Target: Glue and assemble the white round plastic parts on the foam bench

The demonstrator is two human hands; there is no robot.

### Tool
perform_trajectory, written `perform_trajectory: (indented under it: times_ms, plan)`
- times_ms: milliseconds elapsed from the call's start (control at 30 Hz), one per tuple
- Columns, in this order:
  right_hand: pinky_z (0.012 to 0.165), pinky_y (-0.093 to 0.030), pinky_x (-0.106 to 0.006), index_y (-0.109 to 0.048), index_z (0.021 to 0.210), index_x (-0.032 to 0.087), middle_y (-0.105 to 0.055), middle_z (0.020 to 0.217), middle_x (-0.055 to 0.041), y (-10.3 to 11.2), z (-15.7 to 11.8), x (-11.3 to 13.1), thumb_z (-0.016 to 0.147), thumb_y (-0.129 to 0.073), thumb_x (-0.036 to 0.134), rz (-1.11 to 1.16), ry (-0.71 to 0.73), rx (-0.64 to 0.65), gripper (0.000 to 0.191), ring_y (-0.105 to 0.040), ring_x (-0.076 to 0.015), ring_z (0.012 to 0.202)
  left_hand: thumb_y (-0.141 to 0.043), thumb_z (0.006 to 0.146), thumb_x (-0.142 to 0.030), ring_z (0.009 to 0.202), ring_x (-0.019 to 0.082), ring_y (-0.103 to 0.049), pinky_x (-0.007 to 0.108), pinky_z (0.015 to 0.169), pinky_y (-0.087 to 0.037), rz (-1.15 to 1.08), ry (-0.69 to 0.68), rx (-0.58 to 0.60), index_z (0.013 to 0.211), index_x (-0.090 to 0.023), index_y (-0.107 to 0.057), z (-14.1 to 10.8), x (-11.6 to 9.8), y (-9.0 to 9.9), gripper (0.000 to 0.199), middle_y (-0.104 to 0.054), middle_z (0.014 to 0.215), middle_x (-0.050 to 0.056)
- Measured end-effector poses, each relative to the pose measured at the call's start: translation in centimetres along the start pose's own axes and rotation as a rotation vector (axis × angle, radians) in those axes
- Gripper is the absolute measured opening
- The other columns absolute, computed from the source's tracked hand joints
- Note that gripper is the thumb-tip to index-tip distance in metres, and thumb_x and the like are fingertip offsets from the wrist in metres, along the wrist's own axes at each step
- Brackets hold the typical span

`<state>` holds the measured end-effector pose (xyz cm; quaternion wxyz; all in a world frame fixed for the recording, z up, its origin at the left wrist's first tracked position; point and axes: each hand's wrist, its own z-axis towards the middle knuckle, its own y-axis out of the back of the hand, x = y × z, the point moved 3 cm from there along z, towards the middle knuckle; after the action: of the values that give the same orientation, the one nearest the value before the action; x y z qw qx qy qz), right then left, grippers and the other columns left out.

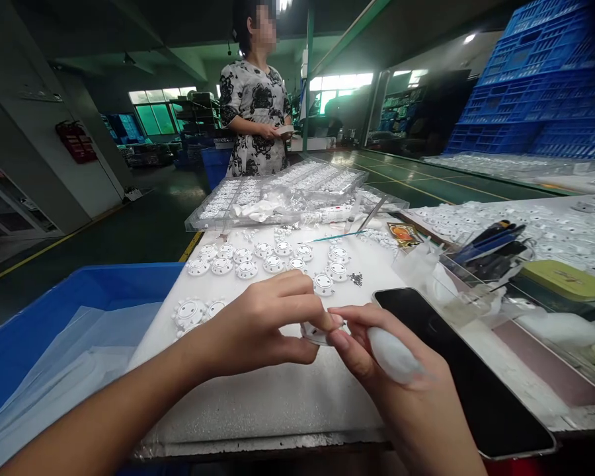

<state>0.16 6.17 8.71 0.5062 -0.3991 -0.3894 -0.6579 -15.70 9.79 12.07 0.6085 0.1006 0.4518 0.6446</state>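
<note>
My left hand (265, 317) is closed, with thumb and fingers pinching a small round white plastic piece (313, 335) just above the table. Fingers cover much of that piece. Opposite it, my right hand (411, 377) has thumb and index fingertip pressed together at the piece's right edge. A white teardrop-shaped pouch (394, 356) is tucked in the right hand between thumb and fingers. Whatever lies between the right fingertips is too small to make out. Behind the hands, several similar round white pieces (246, 269) with dark dots lie in rows, beside a little heap of black bits (356, 279).
A black phone (456, 370) lies at the right, near a tool box with a yellow-green lid (565, 279). Clear trays of white parts (218, 211) are stacked at the back. A blue bin (129, 274) stands left. Beyond the table stands a person (258, 99). Blue crates (535, 73) rise far right.
</note>
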Motion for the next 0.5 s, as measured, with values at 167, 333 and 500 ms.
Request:
perform_trajectory:
  times_ms: [167,333,500]
  plan:
    - [0.057,-0.047,-0.017,-0.07,0.08,0.023,-0.065,0.071,0.0024,-0.5,-0.6,-0.5,0.072,-0.073,0.034,0.051,-0.145,-0.015,0.014,-0.059,-0.0108,0.061,-0.062,0.074,-0.001,0.076,0.015,-0.053,0.025,0.069,-0.044,-0.042,0.024,0.028,0.091,-0.018,-0.063,0.1,0.1,-0.2,0.024,-0.058,0.078,0.002]
    - [0.056,-0.047,-0.017,-0.069,0.084,0.023,-0.065,0.073,0.0006,-0.3,-0.7,-1.0,0.074,-0.073,0.039,0.017,-0.125,-0.016,0.019,-0.059,-0.0111,0.061,-0.061,0.076,-0.002,0.076,0.015,-0.054,0.025,0.07,-0.044,-0.061,0.043,0.04,0.091,-0.018,-0.062,0.1,0.3,-0.3,0.022,-0.059,0.079,0.002]
    - [0.048,-0.045,-0.019,-0.056,0.1,0.023,-0.056,0.066,0.0021,0.6,-0.8,-2.5,0.079,-0.067,0.051,0.137,-0.149,-0.058,0.036,-0.053,-0.0105,0.054,-0.065,0.073,-0.003,0.073,0.015,-0.055,0.025,0.067,-0.045,-0.087,0.051,0.007,0.088,-0.019,-0.062,0.2,0.3,-0.1,0.022,-0.058,0.075,0.001]
